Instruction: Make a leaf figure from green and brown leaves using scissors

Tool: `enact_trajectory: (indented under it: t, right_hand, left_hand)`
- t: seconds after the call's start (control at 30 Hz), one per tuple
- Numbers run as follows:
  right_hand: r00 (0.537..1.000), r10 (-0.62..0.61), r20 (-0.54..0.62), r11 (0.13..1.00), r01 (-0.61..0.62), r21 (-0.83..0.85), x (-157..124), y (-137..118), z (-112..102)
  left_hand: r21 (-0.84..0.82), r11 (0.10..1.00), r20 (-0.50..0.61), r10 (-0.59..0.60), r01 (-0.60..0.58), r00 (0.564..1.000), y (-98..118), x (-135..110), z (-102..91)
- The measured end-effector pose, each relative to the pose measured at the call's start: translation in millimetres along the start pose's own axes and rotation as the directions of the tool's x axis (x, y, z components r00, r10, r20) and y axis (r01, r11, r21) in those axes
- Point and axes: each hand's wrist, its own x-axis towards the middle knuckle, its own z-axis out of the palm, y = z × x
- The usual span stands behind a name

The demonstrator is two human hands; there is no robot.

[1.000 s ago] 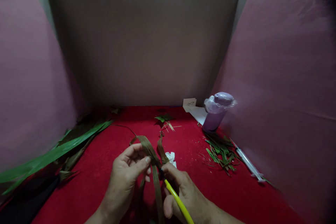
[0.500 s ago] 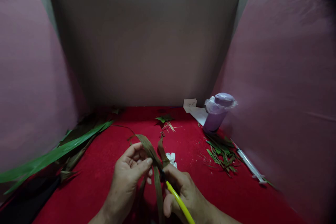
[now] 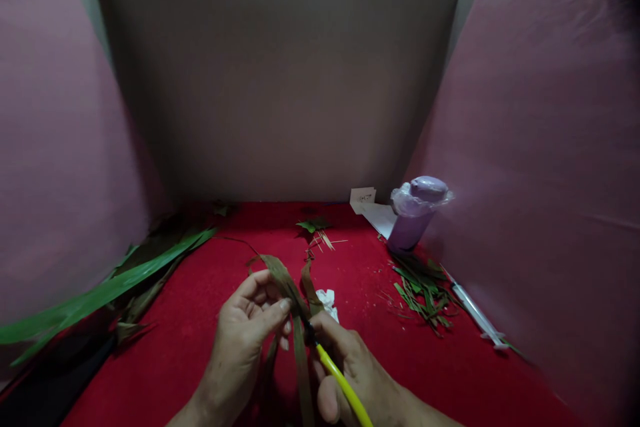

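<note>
My left hand (image 3: 245,340) pinches a folded brown-green leaf strip (image 3: 287,287) between thumb and fingers, low in the middle of the view. My right hand (image 3: 350,370) is closed round a yellow-handled tool (image 3: 343,383) whose dark tip touches the strip just right of my left thumb. The strip loops up above my fingers and runs down between both hands. A small white scrap (image 3: 327,298) lies on the red cloth (image 3: 200,320) right behind my right hand.
Long green leaves (image 3: 100,290) lie at the left. A lilac bottle (image 3: 415,213) wrapped in plastic stands at the back right, with white paper (image 3: 373,210) beside it. Cut leaf bits (image 3: 423,290) and a white syringe-like stick (image 3: 475,313) lie right. Board walls close in three sides.
Hardly any: my hands and the strip stay in place, the view has shifted very slightly.
</note>
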Motion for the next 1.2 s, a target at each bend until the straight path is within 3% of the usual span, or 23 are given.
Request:
enact_trajectory:
  t: [0.47,0.7,0.97,1.2]
  right_hand:
    - [0.999,-0.021,0.04,0.991,0.015,0.136,-1,4,1]
    - [0.987,-0.16,-0.019,0.946,0.159,0.283,5,-12,5]
    - [0.995,-0.1,-0.007,0.935,0.096,0.34,5,-4,10]
    - [0.997,-0.068,0.028,0.958,0.058,0.281,3,-3,4]
  left_hand:
    - [-0.024,1.0,0.015,-0.013,0.014,1.0,-3,0,-0.3]
    - [-0.028,1.0,0.037,-0.006,0.008,0.999,-3,-2,0.2]
    - [-0.042,0.996,-0.049,-0.075,0.073,0.996,1,0,3.9]
    - [-0.044,0.998,-0.017,-0.039,0.038,0.999,-3,1,0.7]
